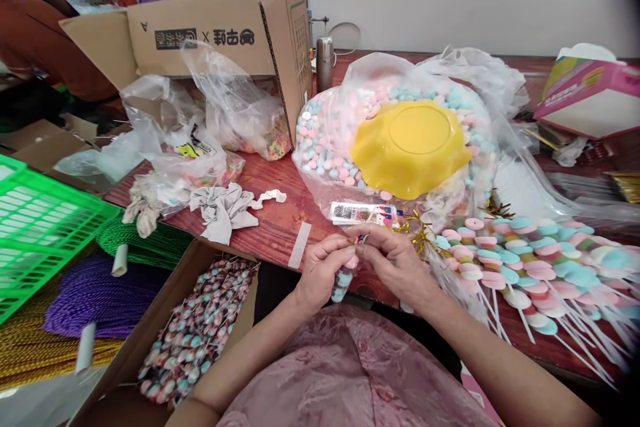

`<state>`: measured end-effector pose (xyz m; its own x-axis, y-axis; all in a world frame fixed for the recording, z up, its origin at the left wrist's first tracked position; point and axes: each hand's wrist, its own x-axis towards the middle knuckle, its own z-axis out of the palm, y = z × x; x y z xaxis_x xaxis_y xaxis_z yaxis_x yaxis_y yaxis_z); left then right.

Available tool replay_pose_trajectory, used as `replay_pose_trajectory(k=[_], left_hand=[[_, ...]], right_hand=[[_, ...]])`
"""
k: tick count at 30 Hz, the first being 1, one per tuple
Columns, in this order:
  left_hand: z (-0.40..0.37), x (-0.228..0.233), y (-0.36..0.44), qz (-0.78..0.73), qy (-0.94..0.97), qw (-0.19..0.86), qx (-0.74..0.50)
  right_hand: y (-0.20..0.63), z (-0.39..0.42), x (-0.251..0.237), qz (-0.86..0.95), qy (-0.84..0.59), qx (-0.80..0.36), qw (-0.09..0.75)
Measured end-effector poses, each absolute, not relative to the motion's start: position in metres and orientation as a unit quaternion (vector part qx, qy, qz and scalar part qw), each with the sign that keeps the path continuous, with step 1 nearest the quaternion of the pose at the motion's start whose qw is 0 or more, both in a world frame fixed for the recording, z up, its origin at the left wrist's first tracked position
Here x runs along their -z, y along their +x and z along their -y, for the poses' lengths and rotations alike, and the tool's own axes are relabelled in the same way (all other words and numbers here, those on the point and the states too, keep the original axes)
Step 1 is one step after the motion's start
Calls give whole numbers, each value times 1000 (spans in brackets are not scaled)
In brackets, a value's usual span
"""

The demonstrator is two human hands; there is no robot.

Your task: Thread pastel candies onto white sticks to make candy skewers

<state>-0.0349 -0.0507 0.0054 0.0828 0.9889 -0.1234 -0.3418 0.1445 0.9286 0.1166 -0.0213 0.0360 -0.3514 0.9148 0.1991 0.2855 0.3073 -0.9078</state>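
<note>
My left hand (323, 273) and my right hand (393, 260) meet at the table's front edge, both pinching the top of one wrapped candy skewer (343, 280) of pink and blue discs that hangs down between them. Gold twist ties (417, 232) lie just right of my fingers. A small printed packet (361, 213) lies just beyond my hands. To the right, several unwrapped candy skewers (530, 263) on white sticks are spread on the wooden table (280, 220).
A big clear bag of pastel candies (325, 147) with a yellow dish (410, 147) on it stands behind my hands. A cardboard box (215, 30), plastic bags, a box of wrapped skewers (195, 330), a green crate (35, 227) and ribbon spools (95, 293) lie left.
</note>
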Motion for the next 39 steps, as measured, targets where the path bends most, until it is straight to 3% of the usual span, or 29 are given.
replay_pose_trajectory(k=[3, 7, 13, 18, 23, 25, 33, 39], left_hand=[[51, -6, -34, -430, 393, 626, -519], [48, -6, -32, -398, 293, 705, -509], [49, -1, -22, -376, 260, 727, -512], [56, 0, -14, -382, 385, 663, -517], [62, -1, -13, -396, 540, 512, -537], [62, 0, -14, -405, 546, 503, -534], [56, -2, -15, -389, 268, 768, -433], [49, -5, -23, -345, 213, 857, -319]], right_hand=[[117, 24, -33, 732, -459, -352, 359], [122, 34, -26, 772, -452, -276, 351], [134, 56, -16, 733, -455, -238, 446], [138, 58, -14, 740, -475, -159, 448], [138, 65, -11, 739, -478, -136, 455], [139, 69, -8, 738, -482, -153, 446], [156, 62, -5, 747, -445, -318, 376], [167, 56, -14, 843, -342, -145, 389]])
